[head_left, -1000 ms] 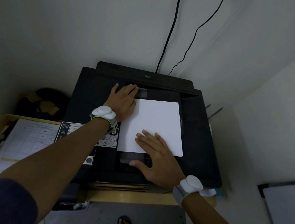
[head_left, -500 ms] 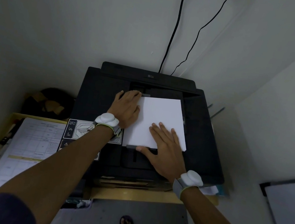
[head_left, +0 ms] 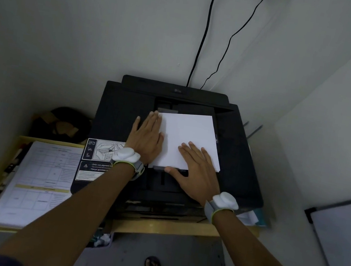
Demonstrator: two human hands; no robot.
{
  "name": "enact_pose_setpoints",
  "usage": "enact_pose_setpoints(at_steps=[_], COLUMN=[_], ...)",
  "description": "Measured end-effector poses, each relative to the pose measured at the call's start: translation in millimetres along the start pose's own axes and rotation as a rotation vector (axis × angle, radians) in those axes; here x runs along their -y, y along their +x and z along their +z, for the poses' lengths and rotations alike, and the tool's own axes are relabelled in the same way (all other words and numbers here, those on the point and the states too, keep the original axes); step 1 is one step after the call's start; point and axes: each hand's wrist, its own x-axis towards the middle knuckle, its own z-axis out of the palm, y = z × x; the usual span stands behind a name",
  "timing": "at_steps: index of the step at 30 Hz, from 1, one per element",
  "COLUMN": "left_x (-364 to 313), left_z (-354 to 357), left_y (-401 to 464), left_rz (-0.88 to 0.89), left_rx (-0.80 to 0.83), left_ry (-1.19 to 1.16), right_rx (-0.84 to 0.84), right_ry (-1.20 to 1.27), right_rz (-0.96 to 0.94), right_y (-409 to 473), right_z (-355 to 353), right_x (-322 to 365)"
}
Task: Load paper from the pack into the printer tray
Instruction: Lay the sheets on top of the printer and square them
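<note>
1. Paper is laid as a white stack in the recessed tray on the top of the black printer. The stack is slightly skewed, with its far edge short of the tray's far end and its near right corner projecting toward the printer's right side.
2. The left hand is laid flat with the fingers extended and closed together. It is pressed against the left edge of the stack; nothing is gripped.
3. The right hand is spread flat, palm down, on the near right part of the stack. The thumb is placed at the near edge of the stack, beside the dark guide at the tray's near end. Nothing is gripped; the sheets are held down by pressure only.
4. The step in hand is judged to be seating and squaring: the paper is already in the tray but is not yet aligned or pushed home.
5. For the next move, the stack is probably to be rotated square and slid toward the far edge of the tray, after which the guide can be closed against the near edge.
6. Light, even pressure is advised, since loose sheets are likely to fan or buckle if pushed from one corner.
7. No paper pack can be identified in the view.
</note>
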Motion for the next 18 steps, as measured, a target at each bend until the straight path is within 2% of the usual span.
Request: enact_pose_setpoints(at_steps=[4,9,11,18], left_x=[-0.1,-2.1,-3.5,-5.3], left_z=[-1.0,-2.8,-5.3,-9.8], left_y=[-31.7,-60.1,-70.2,-80.0], left_rz=[-0.033,-0.041,-0.036,-0.034], left_rx=[-0.012,-0.004,-0.002,0.009], left_ry=[0.043,0.042,0.044,0.032], right_rx=[-0.008,-0.141,-0.182,-0.361], right_ry=[0.011,0.121,0.172,0.218], right_rz=[0.07,0.497,0.605,0.667], right_y=[-7.9,-12.4,-11.7,-19.6], right_z=[0.1,-4.1,-5.7,-5.7], right_x=[6.2,-0.9,-2.3,-0.5])
